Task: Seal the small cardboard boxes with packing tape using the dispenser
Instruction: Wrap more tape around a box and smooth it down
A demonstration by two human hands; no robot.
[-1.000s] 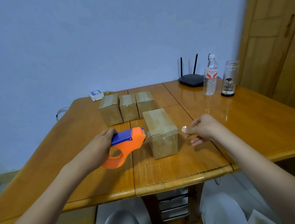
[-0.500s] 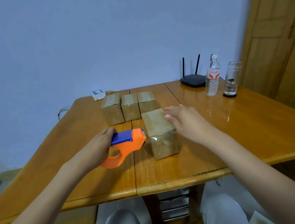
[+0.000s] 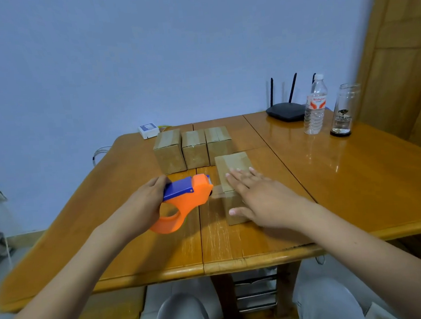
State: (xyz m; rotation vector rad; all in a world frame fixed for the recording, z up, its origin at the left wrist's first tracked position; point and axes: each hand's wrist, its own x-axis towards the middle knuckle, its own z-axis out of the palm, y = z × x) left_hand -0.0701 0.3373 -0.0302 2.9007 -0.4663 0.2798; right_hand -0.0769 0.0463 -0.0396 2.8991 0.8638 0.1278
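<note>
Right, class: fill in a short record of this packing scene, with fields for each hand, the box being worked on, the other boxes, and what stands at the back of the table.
left hand: grips the orange tape dispenser
right hand: flat on the near box, fingers straight
other boxes: three in a row behind it
table back: router, water bottle, glass jar

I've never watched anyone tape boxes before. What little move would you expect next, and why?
Probably a pull of the orange dispenser leftward, away from the near box, to cut the tape. The left hand grips it beside the box, a clear strip bridges the gap, and the right hand lies flat on top, pinning the box.
</note>
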